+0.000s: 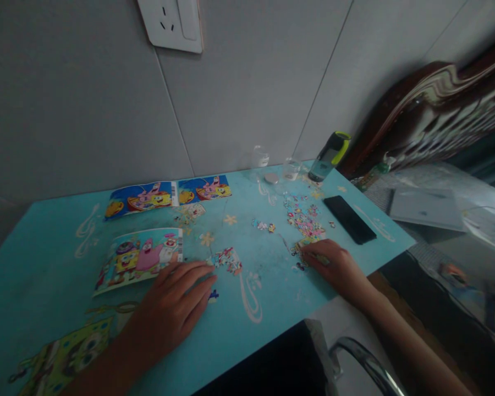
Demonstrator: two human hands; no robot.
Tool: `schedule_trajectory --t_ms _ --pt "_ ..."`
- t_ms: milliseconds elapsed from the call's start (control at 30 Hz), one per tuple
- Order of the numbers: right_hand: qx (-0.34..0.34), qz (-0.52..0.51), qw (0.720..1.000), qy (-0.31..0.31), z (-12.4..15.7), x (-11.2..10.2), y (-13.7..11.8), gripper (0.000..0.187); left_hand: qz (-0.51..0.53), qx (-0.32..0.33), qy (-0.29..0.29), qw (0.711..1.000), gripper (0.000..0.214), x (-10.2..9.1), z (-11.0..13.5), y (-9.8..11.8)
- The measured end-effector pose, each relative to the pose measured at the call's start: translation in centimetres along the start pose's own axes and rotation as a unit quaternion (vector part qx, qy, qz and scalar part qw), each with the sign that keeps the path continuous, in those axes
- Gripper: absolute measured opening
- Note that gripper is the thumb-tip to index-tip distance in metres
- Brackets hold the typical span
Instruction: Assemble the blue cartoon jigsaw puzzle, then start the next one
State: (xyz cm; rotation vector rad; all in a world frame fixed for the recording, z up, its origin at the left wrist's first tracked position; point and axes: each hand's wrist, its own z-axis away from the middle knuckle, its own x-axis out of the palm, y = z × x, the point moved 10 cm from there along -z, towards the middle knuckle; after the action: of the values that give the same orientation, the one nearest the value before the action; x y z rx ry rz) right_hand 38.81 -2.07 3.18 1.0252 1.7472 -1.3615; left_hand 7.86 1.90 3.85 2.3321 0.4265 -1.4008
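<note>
My left hand (173, 302) lies flat on the turquoise table (45, 258), fingers stretched out toward a small cluster of joined puzzle pieces (227, 258). A single loose piece (213, 295) sits by its fingertips. My right hand (332, 265) rests palm down at the near end of a pile of loose puzzle pieces (303, 220), its fingers curled over some of them. A cartoon reference picture (138, 258) lies just left of my left hand.
A puzzle box panel (167, 195) lies at the back by the wall. A black phone (348, 219), a green-capped bottle (328, 157), two clear cups (291, 168) and a lid (271, 177) stand at the right. A chair arm (365, 360) is below the table edge.
</note>
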Motion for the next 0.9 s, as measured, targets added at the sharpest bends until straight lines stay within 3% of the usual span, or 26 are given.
schedule_trajectory --t_ms 200,400,500,733,800,900 --pt "0.006 0.000 1.000 0.008 -0.3 0.6 0.6 0.018 -0.009 0.002 -0.003 1.000 0.028 0.2 0.2 -0.4" --pt "0.037 -0.072 0.997 -0.005 -0.6 0.7 0.7 0.019 -0.005 -0.002 0.003 1.000 0.031 0.2 0.2 -0.3" --pt "0.037 -0.140 0.989 -0.022 -1.4 1.9 -1.7 0.017 0.006 -0.007 0.010 1.000 0.028 -0.1 0.0 -0.1" --pt "-0.067 -0.271 0.956 -0.092 -5.0 6.1 -12.6 0.021 0.018 -0.020 0.001 1.000 0.026 -0.4 -0.4 -0.1" --pt "-0.082 -0.257 0.959 -0.087 -6.0 6.6 -13.6 0.023 0.019 -0.023 0.003 1.000 0.026 -0.5 -0.4 -0.1" --pt "-0.077 -0.204 0.975 -0.052 -6.4 6.5 -12.6 0.024 0.020 -0.021 0.002 1.000 0.026 -0.5 -0.4 -0.1"
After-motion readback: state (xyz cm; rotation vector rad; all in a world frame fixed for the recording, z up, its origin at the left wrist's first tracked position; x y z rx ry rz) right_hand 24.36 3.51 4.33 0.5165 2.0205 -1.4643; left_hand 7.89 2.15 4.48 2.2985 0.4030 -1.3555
